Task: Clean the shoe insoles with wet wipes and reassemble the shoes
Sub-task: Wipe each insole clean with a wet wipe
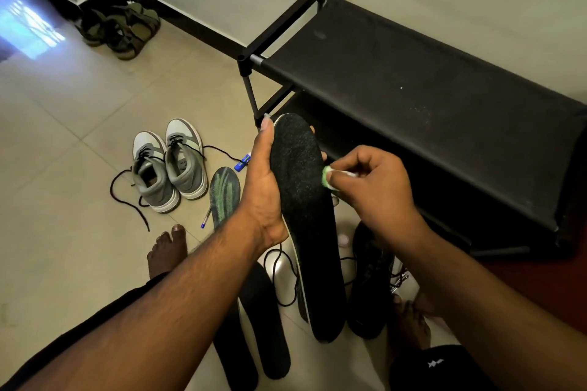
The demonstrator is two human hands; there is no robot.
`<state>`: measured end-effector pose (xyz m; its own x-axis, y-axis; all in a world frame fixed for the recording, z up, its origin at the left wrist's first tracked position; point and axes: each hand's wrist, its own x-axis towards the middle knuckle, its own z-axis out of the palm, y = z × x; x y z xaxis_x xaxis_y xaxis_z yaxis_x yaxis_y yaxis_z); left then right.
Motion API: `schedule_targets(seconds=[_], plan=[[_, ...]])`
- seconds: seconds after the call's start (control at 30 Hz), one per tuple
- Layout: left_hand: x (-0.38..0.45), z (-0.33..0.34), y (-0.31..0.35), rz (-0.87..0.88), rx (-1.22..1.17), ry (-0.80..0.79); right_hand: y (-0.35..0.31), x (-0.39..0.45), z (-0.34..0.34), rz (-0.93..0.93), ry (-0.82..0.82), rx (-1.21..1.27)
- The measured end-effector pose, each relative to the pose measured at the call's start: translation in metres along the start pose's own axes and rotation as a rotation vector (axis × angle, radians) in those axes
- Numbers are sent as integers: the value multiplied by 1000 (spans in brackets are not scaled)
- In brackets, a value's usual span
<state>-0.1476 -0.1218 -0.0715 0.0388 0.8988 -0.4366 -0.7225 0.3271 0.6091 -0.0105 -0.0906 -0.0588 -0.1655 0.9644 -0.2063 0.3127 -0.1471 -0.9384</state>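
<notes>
From the head view, two dark insoles (266, 327) lie flat on the tile floor (63, 168) under the forearms, nearest the camera. Above them the left hand (263, 187) grips a long black insole (305, 200) by its edge, thumb along the left side, fingertips showing past the right. The right hand (374, 187) pinches a white-and-green wet wipe (330, 176) against the insole's right edge. A black shoe (371, 282) sits below. Grey sneakers (168, 165) and a green-patterned insole (224, 194) lie left, beside a black shoe rack (413, 89).
</notes>
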Motion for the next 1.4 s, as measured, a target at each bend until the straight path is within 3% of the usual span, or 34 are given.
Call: schedule_targets(seconds=[0.2,0.4,0.63,0.83,1.07,1.27,1.4], plan=[[-1,1,2,18,-9,13,-11,-18,14,-107,-192,64],[0,2,0,28,22,8,-1,2,-2,-5,-7,12],[-3,2,-3,19,52,43,-10,-20,14,-112,-179,80],[-1,5,-5,32,75,40,-3,-1,-2,-75,-11,-13],[-2,2,-8,40,65,62,-6,-20,16,-205,-111,-7],[-2,3,-9,18,65,80,4,-5,4,-136,-4,-85],[-2,2,-6,31,60,58,0,-5,3,-134,-41,-39]])
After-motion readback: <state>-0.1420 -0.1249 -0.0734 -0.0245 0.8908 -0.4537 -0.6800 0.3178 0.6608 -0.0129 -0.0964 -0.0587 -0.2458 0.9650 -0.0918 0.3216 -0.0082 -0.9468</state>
